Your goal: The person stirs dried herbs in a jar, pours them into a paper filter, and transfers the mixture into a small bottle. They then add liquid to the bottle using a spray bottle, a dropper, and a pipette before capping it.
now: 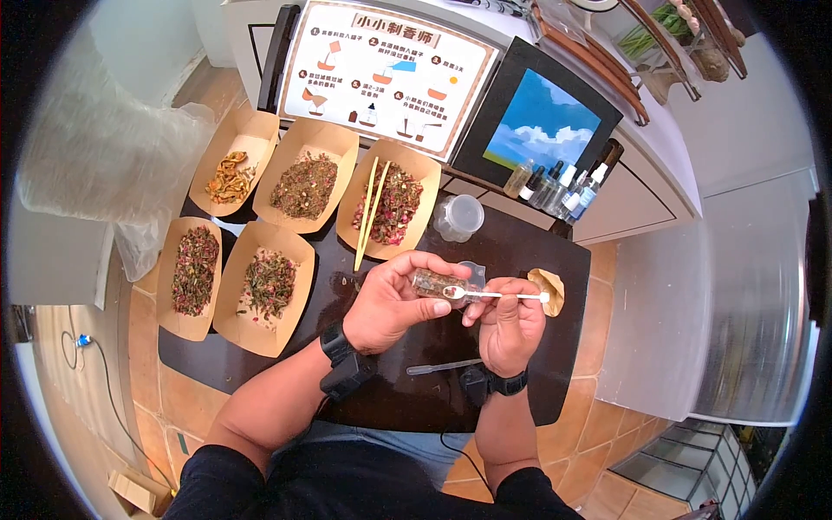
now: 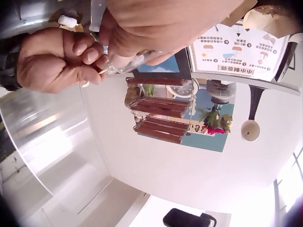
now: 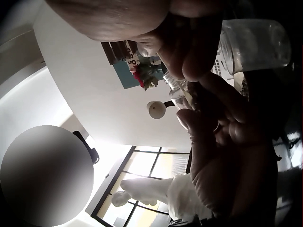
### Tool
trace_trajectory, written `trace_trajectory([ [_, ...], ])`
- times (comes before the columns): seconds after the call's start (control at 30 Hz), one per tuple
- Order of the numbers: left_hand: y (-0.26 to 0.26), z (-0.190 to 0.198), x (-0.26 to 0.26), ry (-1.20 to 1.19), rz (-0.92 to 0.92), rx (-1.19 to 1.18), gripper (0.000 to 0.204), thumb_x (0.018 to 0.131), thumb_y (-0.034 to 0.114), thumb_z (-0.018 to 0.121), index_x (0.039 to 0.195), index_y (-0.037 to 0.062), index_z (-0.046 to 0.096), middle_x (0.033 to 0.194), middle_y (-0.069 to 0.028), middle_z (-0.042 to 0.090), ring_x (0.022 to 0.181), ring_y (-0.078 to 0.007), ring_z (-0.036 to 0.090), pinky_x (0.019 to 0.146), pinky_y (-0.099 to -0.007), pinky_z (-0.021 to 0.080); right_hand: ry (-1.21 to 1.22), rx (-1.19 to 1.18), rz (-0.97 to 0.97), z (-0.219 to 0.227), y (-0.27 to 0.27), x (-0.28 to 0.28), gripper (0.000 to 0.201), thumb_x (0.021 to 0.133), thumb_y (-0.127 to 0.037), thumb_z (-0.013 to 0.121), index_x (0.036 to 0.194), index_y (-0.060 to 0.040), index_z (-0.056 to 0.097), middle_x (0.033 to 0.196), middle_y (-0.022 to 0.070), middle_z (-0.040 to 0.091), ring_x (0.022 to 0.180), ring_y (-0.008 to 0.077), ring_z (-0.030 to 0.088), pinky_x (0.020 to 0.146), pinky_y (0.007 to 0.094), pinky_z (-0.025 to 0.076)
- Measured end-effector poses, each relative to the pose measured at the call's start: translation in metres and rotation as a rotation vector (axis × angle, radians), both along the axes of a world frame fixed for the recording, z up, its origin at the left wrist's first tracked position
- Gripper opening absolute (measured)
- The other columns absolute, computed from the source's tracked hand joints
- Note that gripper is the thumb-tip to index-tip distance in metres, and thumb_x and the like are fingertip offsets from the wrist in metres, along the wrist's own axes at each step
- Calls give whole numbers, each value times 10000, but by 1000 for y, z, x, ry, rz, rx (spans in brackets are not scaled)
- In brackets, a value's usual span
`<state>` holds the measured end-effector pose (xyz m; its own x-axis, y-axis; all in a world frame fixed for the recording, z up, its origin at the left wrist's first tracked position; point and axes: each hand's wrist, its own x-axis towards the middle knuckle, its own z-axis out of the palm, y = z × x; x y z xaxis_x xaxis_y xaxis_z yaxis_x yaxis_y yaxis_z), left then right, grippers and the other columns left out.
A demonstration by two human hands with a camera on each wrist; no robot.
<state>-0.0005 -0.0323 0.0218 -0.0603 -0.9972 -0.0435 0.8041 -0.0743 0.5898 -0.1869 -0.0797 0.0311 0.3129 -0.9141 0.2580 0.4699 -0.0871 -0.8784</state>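
Note:
The left hand (image 1: 381, 303) grips a small clear glass bottle (image 1: 426, 282) lying nearly sideways, with dried bits inside. The right hand (image 1: 511, 336) pinches a thin white stick (image 1: 511, 296) with a spoon-like end (image 1: 453, 293) at the bottle. Whether that end is inside the glass, I cannot tell. In the left wrist view, the right hand (image 2: 52, 61) meets the bottle's neck (image 2: 113, 66), and the left hand (image 2: 165, 21) partly covers the bottle. The right wrist view shows the bottle (image 3: 177, 97) between the left hand's (image 3: 227, 142) thumb and fingers.
Several paper trays (image 1: 227, 316) of dried petals and herbs stand left, with yellow tongs (image 1: 373, 212) across one. A clear jar (image 1: 458, 217), small bottles (image 1: 555, 189), a printed sheet (image 1: 381, 74) and a framed picture (image 1: 542, 121) stand beyond. A pipette (image 1: 442, 367) lies near the right wrist.

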Motion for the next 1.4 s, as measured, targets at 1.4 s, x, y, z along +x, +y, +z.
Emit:
trace_trajectory([
  [1.4,2,7,1,-429,70,-51,281,849,19,816,1113,4,720,1126,-68,746,1018,-103,689,933,-289,560,-8,185,22,0,4,-2,198,1103,-195,476,1154,-13,417,1034,311,690,882,373,754,719,442,673],
])
